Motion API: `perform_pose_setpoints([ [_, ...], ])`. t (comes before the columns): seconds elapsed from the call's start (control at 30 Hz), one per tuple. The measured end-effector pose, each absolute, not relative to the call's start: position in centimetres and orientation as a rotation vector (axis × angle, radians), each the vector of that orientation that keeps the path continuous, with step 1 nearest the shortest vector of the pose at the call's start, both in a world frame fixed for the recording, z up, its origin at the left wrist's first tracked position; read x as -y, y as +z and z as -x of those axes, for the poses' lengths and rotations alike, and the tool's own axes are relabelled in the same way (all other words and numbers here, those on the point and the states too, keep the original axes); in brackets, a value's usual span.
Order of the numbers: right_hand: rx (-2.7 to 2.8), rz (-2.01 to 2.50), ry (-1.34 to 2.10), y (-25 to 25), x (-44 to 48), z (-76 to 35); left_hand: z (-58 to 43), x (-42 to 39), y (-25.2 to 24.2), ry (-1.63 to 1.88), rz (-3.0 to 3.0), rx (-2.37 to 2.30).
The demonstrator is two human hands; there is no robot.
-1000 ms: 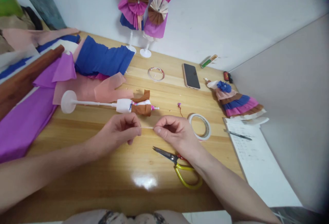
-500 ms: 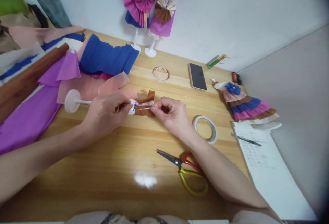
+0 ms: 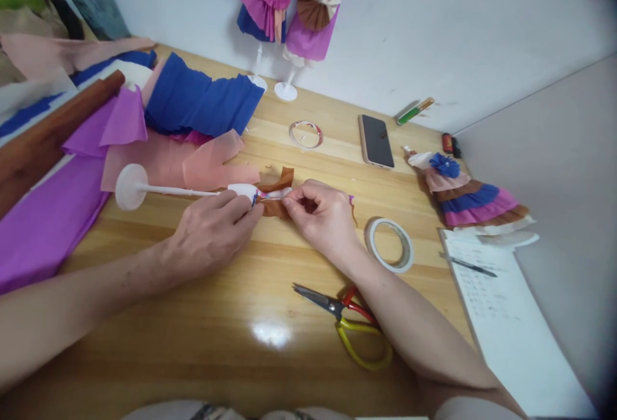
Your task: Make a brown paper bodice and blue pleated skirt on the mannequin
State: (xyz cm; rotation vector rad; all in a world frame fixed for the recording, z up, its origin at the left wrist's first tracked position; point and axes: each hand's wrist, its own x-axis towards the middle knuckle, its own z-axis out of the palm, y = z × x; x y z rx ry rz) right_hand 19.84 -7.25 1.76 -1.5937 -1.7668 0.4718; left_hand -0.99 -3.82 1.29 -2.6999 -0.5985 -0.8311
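Mid-table, doll (image 3: 241,191) lies flat, L hand (image 3: 212,228) curled at its middle, prob. to steady it, grip hidden, can't tell; R hand (image 3: 324,213) pinches white strip (image 3: 272,199) closed, prob. to guide it

The lying stand (image 3: 130,187) looks smooth matt plastic, the wooden tabletop (image 3: 202,336) glossy.

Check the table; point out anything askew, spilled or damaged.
Nothing looks spilled or damaged. The white stand lies on its side, unlike the two upright stands by the wall, though that seems deliberate, with the left hand at its wrapped end. The coloured sheets at left are loosely heaped.
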Motion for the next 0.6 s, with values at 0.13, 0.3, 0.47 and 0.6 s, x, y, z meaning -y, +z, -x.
perform_pose_setpoints([
  [0.13, 1.777, 1.59, 0.454, 1.61, 7.26, -19.82, 0.99, 4.18, 1.0, -0.793, 2.724, 0.536],
  [0.3, 1.8, 1.586, 0.424, 1.51, 7.34, -19.84, 0.84, 4.32, 0.94, -0.812, 2.726, 0.542],
  [0.47, 1.854, 1.576, 0.366, 1.4, 7.32, -19.85, 0.55, 4.0, 1.14, -0.775, 2.674, 0.601],
  [0.6, 1.884, 1.537, 0.29, 1.15, 7.26, -19.93, 0.27, 3.85, 1.0, -0.67, 2.666, 0.628],
])
